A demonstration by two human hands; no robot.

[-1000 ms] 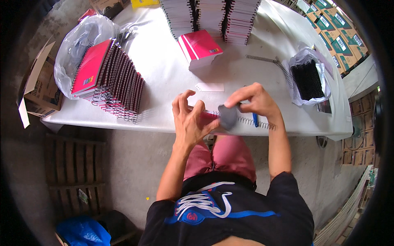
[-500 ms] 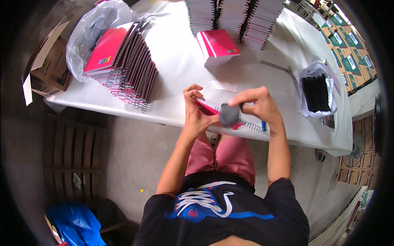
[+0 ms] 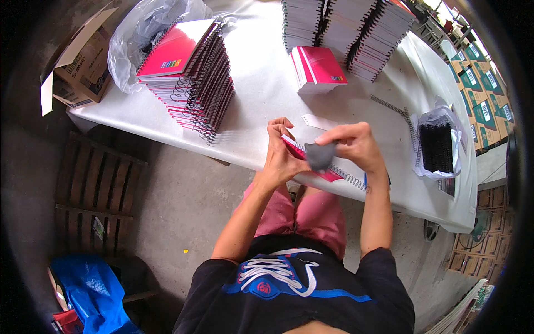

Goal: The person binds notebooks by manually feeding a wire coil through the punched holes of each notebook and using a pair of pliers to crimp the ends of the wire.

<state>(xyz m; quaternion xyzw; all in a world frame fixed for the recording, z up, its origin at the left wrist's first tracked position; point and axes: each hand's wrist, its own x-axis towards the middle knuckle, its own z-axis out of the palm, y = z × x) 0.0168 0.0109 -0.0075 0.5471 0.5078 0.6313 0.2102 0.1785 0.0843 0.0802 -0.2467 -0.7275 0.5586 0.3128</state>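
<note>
My left hand [image 3: 281, 156] is closed around a pink-covered notebook [image 3: 293, 146], which it holds at the table's front edge. A dark grey rounded piece [image 3: 321, 157], its exact kind unclear, is pinched in the fingers of my right hand [image 3: 359, 146]. That piece lies against the notebook's edge and hides part of it. From the notebook a dark wire spiral [image 3: 351, 179] sticks out toward my right wrist. Just beyond the hands lies a small white card with holes [image 3: 319, 122]. Beside my right wrist a blue pen-like thing [image 3: 365, 181] shows in part.
A tall pile of spiral-bound pink notebooks [image 3: 214, 89] stands at left, near a clear plastic bag [image 3: 125, 61] and a cardboard box [image 3: 89, 75]. Pink-covered books [image 3: 318, 69] sit before bound stacks [image 3: 339, 28]. At right are loose spirals [image 3: 392, 106] and a bag of black spirals [image 3: 436, 147].
The view has shifted, so the table and stacks appear farther right and mostly lower. Both hands keep their hold; the grey piece stays at the notebook's edge and looks less blurred.
</note>
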